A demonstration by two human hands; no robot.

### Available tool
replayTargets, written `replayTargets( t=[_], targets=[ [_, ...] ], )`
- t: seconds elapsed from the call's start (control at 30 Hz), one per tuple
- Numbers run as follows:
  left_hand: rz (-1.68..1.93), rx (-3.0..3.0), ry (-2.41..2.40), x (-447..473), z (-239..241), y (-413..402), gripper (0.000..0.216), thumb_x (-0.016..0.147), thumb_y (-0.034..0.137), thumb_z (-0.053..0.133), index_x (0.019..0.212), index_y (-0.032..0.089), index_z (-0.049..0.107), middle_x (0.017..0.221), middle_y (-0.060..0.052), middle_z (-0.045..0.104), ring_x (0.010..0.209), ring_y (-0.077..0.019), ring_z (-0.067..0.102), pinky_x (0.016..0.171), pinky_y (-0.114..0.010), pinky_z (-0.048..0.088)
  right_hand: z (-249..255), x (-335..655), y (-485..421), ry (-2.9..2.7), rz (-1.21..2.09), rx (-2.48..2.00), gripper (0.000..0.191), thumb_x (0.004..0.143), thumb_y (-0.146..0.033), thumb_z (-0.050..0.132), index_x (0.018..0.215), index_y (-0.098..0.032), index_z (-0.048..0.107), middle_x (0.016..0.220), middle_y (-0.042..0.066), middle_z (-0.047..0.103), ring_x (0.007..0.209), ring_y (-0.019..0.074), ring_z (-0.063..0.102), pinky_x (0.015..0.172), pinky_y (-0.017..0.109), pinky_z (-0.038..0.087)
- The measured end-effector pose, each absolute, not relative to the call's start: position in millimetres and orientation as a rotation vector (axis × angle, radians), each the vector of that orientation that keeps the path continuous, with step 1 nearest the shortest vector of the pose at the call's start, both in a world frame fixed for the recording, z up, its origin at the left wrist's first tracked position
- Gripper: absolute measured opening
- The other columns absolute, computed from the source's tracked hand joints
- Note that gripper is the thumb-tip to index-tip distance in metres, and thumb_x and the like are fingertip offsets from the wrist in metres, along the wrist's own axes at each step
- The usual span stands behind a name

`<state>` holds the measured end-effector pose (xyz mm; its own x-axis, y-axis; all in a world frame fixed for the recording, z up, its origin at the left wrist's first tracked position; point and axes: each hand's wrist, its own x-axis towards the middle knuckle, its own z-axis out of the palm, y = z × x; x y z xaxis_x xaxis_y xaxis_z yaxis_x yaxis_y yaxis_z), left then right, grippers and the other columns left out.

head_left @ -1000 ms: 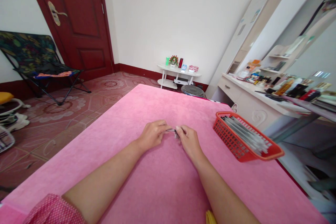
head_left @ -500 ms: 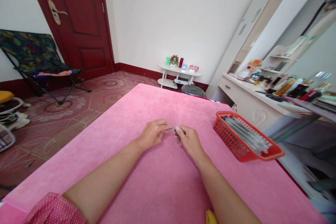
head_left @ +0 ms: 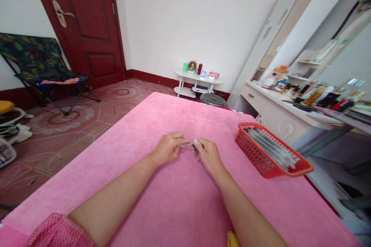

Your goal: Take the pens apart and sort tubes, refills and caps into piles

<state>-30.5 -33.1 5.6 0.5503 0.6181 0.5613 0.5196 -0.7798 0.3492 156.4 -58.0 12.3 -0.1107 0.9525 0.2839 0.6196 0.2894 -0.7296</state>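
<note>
Over the middle of the pink-covered table [head_left: 179, 197], a slim grey pen [head_left: 189, 144] with a dark part spans the short gap between my two hands. My left hand [head_left: 168, 147] is closed, pinching one end between thumb and fingers. The other end sits in my right hand [head_left: 207, 152], closed with the thumb on top; its fingers hide most of that end. To the right, a red plastic basket [head_left: 262, 164] holds several similar grey, pen-like sticks [head_left: 274, 148] lying lengthwise.
A yellow item [head_left: 232, 239] shows at the near edge beside my right forearm. Beyond the table stand a round dark stool [head_left: 213, 99] and a small white shelf [head_left: 185, 92]. A dressing table [head_left: 272, 110] with bottles is at right, a folding chair [head_left: 34, 60] at left.
Both hands stay in nearly the same place. Slightly more of the pen's dark part shows between them, and my right hand's grip has shifted a little.
</note>
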Motion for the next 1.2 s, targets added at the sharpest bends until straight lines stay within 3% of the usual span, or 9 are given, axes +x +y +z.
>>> replayTargets(
  t=[0.07, 0.2, 0.33, 0.5, 0.6, 0.77, 0.9, 1.03, 1.2],
  targets=[
    [1.046, 2.639, 0.974, -30.2, 5.3, -33.0, 0.044, 0.073, 0.001, 0.043, 0.104, 0.023, 0.065, 0.081, -0.003, 0.059, 0.074, -0.0132, 0.053, 0.064, -0.023, 0.040, 12.7, 155.8, -58.2, -1.816, 0.577, -1.431, 0.040, 0.088, -0.043, 0.038, 0.063, -0.017, 0.057, 0.053, 0.000, 0.055, 0.049, 0.0120, 0.051, 0.049, 0.021, 0.035],
    [1.052, 2.632, 0.975, -30.1, 4.8, -32.3, 0.042, 0.073, 0.001, 0.043, 0.102, 0.022, 0.066, 0.080, -0.003, 0.058, 0.073, -0.0130, 0.053, 0.063, -0.023, 0.039, 12.3, 155.2, -58.4, -1.833, 0.557, -1.382, 0.023, 0.081, -0.039, 0.052, 0.075, -0.018, 0.060, 0.060, -0.001, 0.059, 0.053, 0.0121, 0.052, 0.050, 0.020, 0.036],
    [1.036, 2.631, 0.957, -30.4, 4.5, -32.2, 0.045, 0.073, 0.000, 0.043, 0.104, 0.023, 0.065, 0.080, -0.003, 0.058, 0.073, -0.0128, 0.052, 0.064, -0.023, 0.039, 9.9, 155.4, -58.4, -1.824, 0.585, -1.424, 0.042, 0.089, -0.043, 0.036, 0.063, -0.017, 0.057, 0.052, 0.000, 0.055, 0.049, 0.0117, 0.050, 0.048, 0.021, 0.034],
    [1.057, 2.618, 0.958, -30.8, 4.2, -32.3, 0.039, 0.076, 0.004, 0.044, 0.103, 0.022, 0.065, 0.080, -0.003, 0.058, 0.074, -0.0134, 0.053, 0.064, -0.023, 0.039, 9.9, 154.9, -58.6, -1.814, 0.532, -1.397, 0.025, 0.082, -0.040, 0.051, 0.075, -0.018, 0.060, 0.060, 0.000, 0.059, 0.053, 0.0121, 0.053, 0.049, 0.020, 0.035],
    [1.056, 2.622, 0.958, -30.8, 4.5, -32.3, 0.041, 0.075, 0.003, 0.044, 0.104, 0.023, 0.065, 0.080, -0.003, 0.058, 0.073, -0.0132, 0.053, 0.064, -0.023, 0.039, 11.2, 154.5, -59.5, -1.833, 0.555, -1.425, 0.038, 0.088, -0.042, 0.040, 0.064, -0.018, 0.057, 0.054, 0.000, 0.056, 0.049, 0.0120, 0.051, 0.048, 0.021, 0.034],
    [1.080, 2.604, 0.950, -30.9, 5.2, -32.1, 0.038, 0.076, 0.004, 0.044, 0.103, 0.022, 0.065, 0.081, -0.004, 0.058, 0.075, -0.0133, 0.053, 0.065, -0.023, 0.040, 12.5, 154.3, -60.5, -1.827, 0.517, -1.401, 0.025, 0.083, -0.039, 0.049, 0.073, -0.019, 0.060, 0.060, 0.000, 0.060, 0.052, 0.0121, 0.053, 0.050, 0.021, 0.035],
    [1.074, 2.611, 0.947, -30.8, 4.3, -31.5, 0.041, 0.075, 0.003, 0.044, 0.104, 0.022, 0.065, 0.080, -0.003, 0.058, 0.074, -0.0132, 0.054, 0.065, -0.023, 0.041, 13.2, 154.5, -61.1, -1.834, 0.522, -1.447, 0.042, 0.089, -0.043, 0.038, 0.061, -0.018, 0.057, 0.052, 0.000, 0.056, 0.048, 0.0121, 0.051, 0.047, 0.021, 0.033],
    [1.090, 2.602, 0.950, -30.7, 3.5, -31.3, 0.036, 0.078, 0.006, 0.044, 0.102, 0.021, 0.065, 0.080, -0.004, 0.058, 0.073, -0.0131, 0.053, 0.064, -0.023, 0.040, 14.5, 153.8, -61.6, -1.822, 0.480, -1.418, 0.024, 0.083, -0.040, 0.050, 0.072, -0.019, 0.059, 0.058, -0.001, 0.059, 0.052, 0.0122, 0.052, 0.049, 0.021, 0.034],
    [1.048, 2.654, 0.924, -31.0, 3.5, -31.7, 0.044, 0.073, 0.001, 0.042, 0.104, 0.022, 0.065, 0.080, -0.004, 0.057, 0.075, -0.0129, 0.053, 0.066, -0.022, 0.041, 14.0, 151.7, -62.0, -1.844, 0.550, -1.457, 0.043, 0.090, -0.041, 0.035, 0.059, -0.018, 0.053, 0.050, 0.000, 0.054, 0.047, 0.0115, 0.049, 0.047, 0.021, 0.032]
  ],
)
